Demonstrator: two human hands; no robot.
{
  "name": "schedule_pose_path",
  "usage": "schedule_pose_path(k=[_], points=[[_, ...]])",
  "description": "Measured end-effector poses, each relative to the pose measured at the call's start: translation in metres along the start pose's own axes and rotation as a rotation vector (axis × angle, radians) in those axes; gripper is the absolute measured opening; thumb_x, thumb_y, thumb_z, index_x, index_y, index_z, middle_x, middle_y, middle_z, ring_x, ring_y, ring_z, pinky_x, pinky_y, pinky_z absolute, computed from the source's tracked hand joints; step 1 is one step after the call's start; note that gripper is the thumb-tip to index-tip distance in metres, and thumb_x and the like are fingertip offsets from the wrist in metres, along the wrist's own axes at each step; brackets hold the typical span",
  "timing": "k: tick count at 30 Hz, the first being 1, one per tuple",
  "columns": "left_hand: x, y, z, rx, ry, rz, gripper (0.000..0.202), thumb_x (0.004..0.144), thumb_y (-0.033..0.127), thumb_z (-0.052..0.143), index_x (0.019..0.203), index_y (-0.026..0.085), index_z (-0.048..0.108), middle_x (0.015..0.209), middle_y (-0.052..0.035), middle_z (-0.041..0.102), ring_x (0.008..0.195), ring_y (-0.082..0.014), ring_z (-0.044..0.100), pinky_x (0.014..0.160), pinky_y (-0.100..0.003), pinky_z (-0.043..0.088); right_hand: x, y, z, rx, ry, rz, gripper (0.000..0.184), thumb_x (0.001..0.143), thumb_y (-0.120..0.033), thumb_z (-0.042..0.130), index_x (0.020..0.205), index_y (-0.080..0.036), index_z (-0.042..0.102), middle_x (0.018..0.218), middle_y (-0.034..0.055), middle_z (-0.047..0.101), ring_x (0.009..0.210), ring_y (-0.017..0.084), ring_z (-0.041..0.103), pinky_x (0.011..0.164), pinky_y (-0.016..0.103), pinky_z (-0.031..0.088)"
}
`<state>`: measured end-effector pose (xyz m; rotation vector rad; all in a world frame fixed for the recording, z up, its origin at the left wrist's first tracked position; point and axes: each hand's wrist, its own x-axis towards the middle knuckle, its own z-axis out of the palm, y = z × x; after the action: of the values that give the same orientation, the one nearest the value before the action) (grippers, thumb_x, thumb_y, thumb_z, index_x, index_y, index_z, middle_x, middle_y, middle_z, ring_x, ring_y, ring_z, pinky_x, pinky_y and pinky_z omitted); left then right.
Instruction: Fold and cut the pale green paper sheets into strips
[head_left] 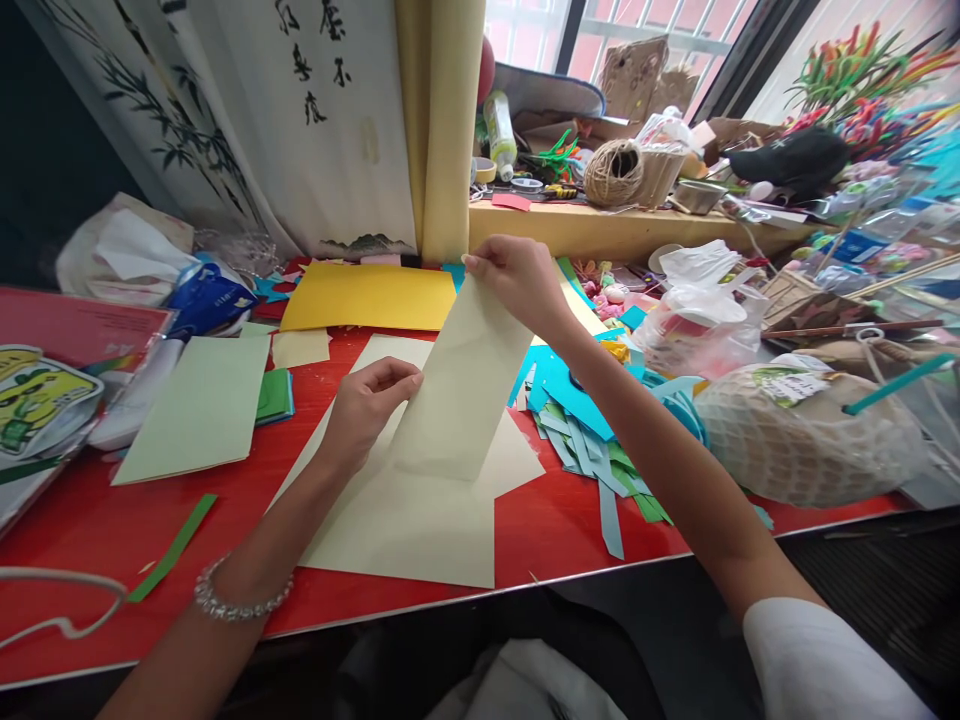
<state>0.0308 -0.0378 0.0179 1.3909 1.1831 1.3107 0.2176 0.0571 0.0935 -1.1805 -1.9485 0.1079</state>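
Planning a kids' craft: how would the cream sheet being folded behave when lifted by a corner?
Probably light: the right hand raises a flap of the cream sheet by one pinched corner. Likely stiffish, like thin card: the flap stands flat, no droop. It might slide on the glossy red table; the left hand grips it at the fold.

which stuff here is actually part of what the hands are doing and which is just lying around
In use: cream paper, its flap lifted; right hand pinching the flap's top corner; left hand gripping the flap's left edge.

Lying about: yellow sheet; pale green sheet; blue and green scraps; green strip; twine ball; plastic bag.
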Motion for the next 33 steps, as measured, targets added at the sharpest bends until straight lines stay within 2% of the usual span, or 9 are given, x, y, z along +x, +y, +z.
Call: schedule_pose_path(k=[9,16,25,30,33], points=[[0.005,-0.004,-0.005,0.014,0.021,-0.027,0.004,0.068,0.027,0.066,0.067,0.023,0.066,0.068,0.0005,0.059,0.067,-0.0143,0.053,0.063,-0.025,0.045,0.007,0.016,-0.010,-0.037,0.051,0.048,0.017,0.082,-0.025,0.058,0.068,-0.014,0.060,0.062,-0.0004,0.053,0.060,0.011,0.044,0.059,0.026,0.030],[0.008,-0.006,-0.007,0.028,0.028,-0.011,0.003,0.068,0.026,0.068,0.066,0.024,0.068,0.067,0.0017,0.060,0.066,-0.0126,0.052,0.060,-0.024,0.042,0.015,0.033,-0.024,-0.090,0.111,0.064,0.019,0.081,-0.028,0.056,0.068,-0.016,0.060,0.066,0.0025,0.058,0.067,0.016,0.052,0.066,0.030,0.038],[0.005,-0.003,-0.009,0.156,-0.041,0.052,0.008,0.072,0.030,0.065,0.074,0.022,0.067,0.069,0.0009,0.063,0.068,-0.0144,0.058,0.065,-0.025,0.044,0.015,0.038,-0.040,-0.122,0.164,0.123,0.017,0.081,-0.032,0.058,0.070,-0.020,0.062,0.071,0.0035,0.063,0.074,0.019,0.057,0.070,0.031,0.041],[0.003,-0.004,-0.011,0.348,-0.062,0.114,0.008,0.075,0.028,0.059,0.074,0.021,0.062,0.071,0.0003,0.062,0.072,-0.0152,0.059,0.072,-0.026,0.046,0.021,0.041,-0.057,-0.183,0.321,0.131,0.018,0.084,-0.032,0.054,0.075,-0.019,0.064,0.073,0.0045,0.065,0.072,0.019,0.057,0.069,0.033,0.042],[0.006,-0.009,-0.010,0.419,-0.055,0.036,0.010,0.075,0.030,0.059,0.073,0.021,0.062,0.073,-0.0006,0.063,0.071,-0.0165,0.059,0.072,-0.029,0.047,0.013,0.025,-0.069,-0.222,0.479,0.096,0.022,0.090,-0.034,0.045,0.085,-0.022,0.062,0.083,0.0058,0.066,0.078,0.021,0.058,0.074,0.036,0.043]])
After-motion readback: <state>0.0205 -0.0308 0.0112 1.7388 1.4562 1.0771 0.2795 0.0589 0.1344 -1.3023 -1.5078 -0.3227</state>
